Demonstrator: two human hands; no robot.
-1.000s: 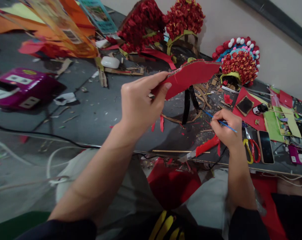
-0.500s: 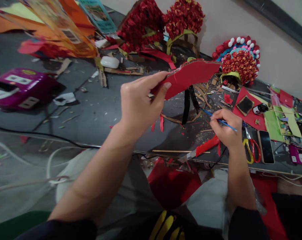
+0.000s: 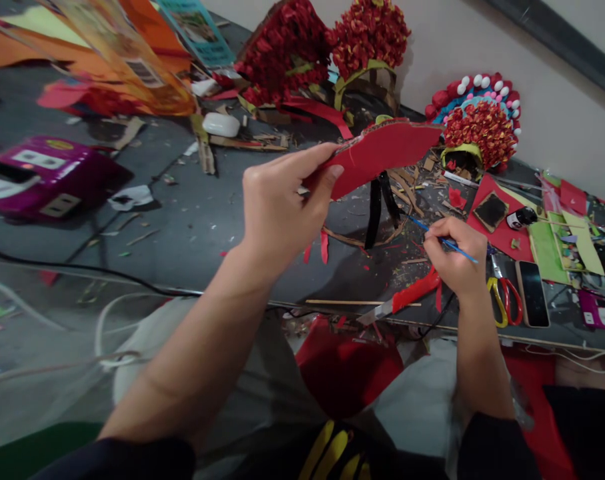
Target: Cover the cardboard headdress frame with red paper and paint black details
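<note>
Above the dark table, my left hand (image 3: 292,207) pinches the left end of a red cardboard piece (image 3: 387,155) between thumb and fingers. Two black strips (image 3: 374,212) hang below the piece, beside a thin brown ring (image 3: 343,238) that is partly hidden. My right hand (image 3: 456,257) is closed around a thin blue brush (image 3: 457,249). The brush points left, its tip near the right black strip; whether they touch I cannot tell. A red-handled cutter (image 3: 415,293) lies just below and left of my right hand.
Scissors (image 3: 505,300) and a phone (image 3: 533,293) lie right of my right hand, with a small black bottle (image 3: 521,218) behind. Red flowered pieces (image 3: 369,37) stand at the back. A purple box (image 3: 52,175) sits left, near a tilted clear bottle (image 3: 132,60). Scraps litter the table (image 3: 192,220).
My right hand and the brush have shifted very slightly to the right. My left hand keeps its grip on the red piece, almost unmoved.
</note>
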